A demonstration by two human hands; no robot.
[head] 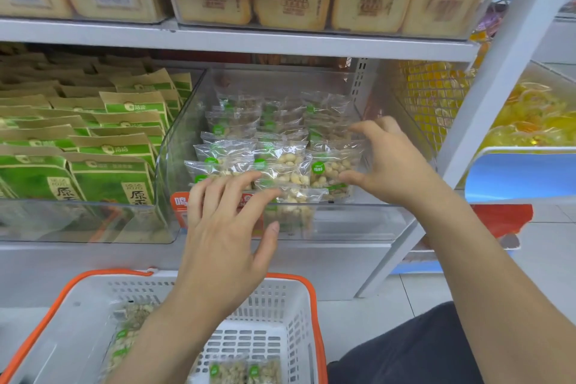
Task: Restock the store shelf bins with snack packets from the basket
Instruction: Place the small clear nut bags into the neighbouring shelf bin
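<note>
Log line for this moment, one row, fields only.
stage: arranging packets | left hand: open, on front nut packets | right hand: open, at right row | clear bin: part filled | basket: packets left

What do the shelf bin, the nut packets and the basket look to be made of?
Shelf bin: clear rigid plastic, glossy; contents and the price tag show through its front wall.
Nut packets: thin transparent film, crinkled and shiny, with green round labels.
Basket: white moulded plastic with slotted walls, matte; its orange rim looks plastic too.
</note>
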